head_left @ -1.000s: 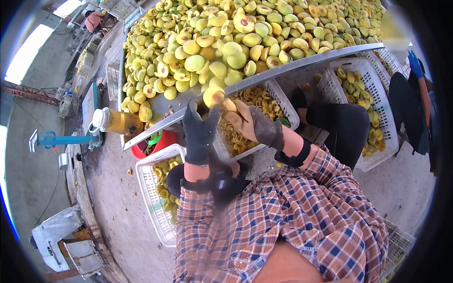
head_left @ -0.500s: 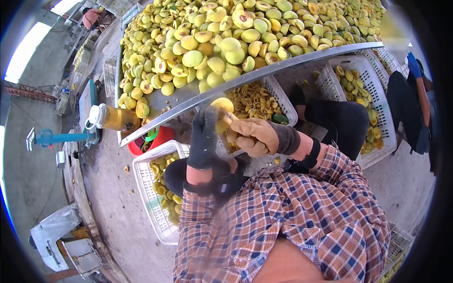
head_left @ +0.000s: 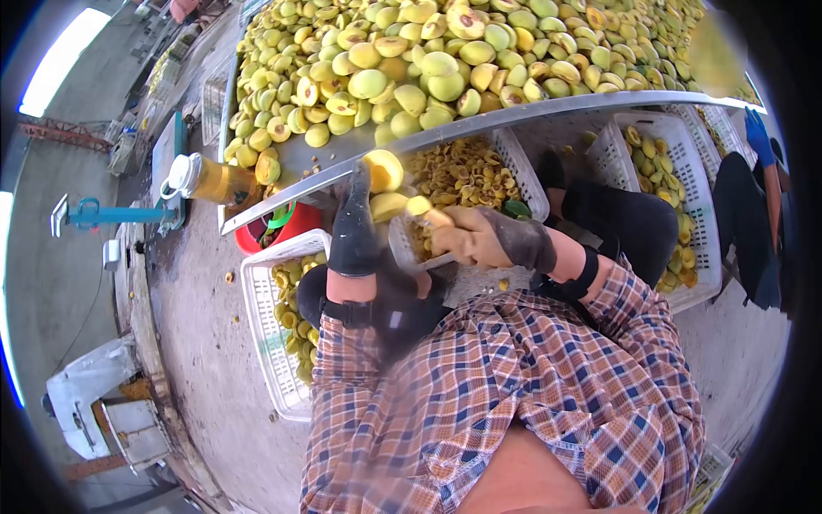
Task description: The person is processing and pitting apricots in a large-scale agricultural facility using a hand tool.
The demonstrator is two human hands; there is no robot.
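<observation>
My left hand (head_left: 353, 224), in a dark glove, holds a yellow peach half (head_left: 383, 170) with its cut face showing. A second yellow piece (head_left: 390, 206) sits just below it against the fingers. My right hand (head_left: 479, 236), in a tan glove with a dark cuff, is closed round a short-handled pitting tool (head_left: 439, 218). A pale yellow bit of fruit (head_left: 418, 206) covers the tool's tip, close to the left hand's fruit. Both hands are in front of the metal table edge (head_left: 471, 124). Blur hides the tool's exact shape.
Cut yellow-green peaches (head_left: 445, 73) heap on the table. Below are a crate of scraps (head_left: 533, 184), a left crate (head_left: 257, 317) and right crate (head_left: 704, 223) of halves, and a red bucket (head_left: 300, 230). A jar (head_left: 201, 178) stands at the table corner. Another person's blue-gloved hand (head_left: 757, 133) shows at right.
My hands have drawn apart; the tool has come away to the right with yellow fruit at its tip. The peach half now faces up more plainly in my left hand. The view has shifted slightly.
</observation>
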